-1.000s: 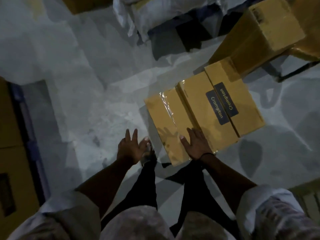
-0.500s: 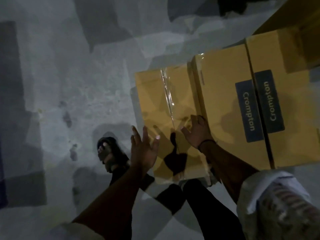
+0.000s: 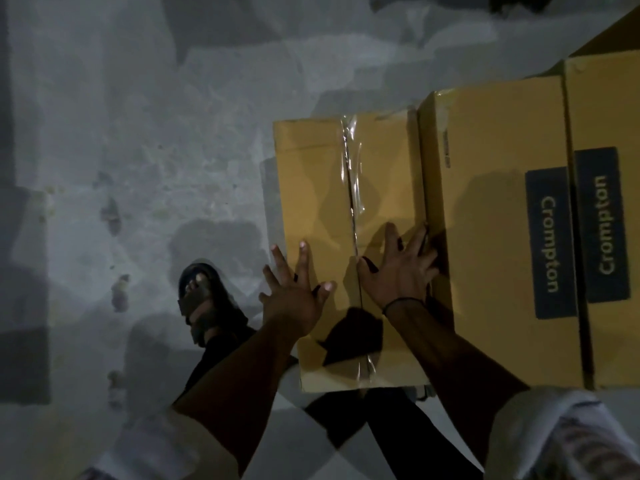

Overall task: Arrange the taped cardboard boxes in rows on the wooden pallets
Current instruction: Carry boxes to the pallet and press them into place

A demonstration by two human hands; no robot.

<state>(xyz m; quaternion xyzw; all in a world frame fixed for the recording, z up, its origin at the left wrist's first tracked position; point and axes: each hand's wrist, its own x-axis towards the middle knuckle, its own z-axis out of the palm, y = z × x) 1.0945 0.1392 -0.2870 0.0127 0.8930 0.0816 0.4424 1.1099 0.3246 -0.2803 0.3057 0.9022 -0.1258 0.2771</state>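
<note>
A tan cardboard box (image 3: 315,188) with clear tape along its top seam stands on the grey floor right in front of me. My left hand (image 3: 294,292) lies flat with spread fingers at the box's near left edge. My right hand (image 3: 398,271) is spread over the top near the right edge, its fingers reaching the gap beside a taller box (image 3: 491,161) with a dark Crompton label. A second labelled box (image 3: 609,109) stands against that one at the right. No pallet is in view.
Bare, stained concrete floor (image 3: 138,150) stretches to the left and ahead. My sandalled left foot (image 3: 201,292) stands just left of the taped box. Another cardboard corner (image 3: 620,32) shows at the top right.
I have leaned closer over the boxes. My left hand moved right from above the floor onto the taped box's left edge; my right hand stayed on its top and spread wider.
</note>
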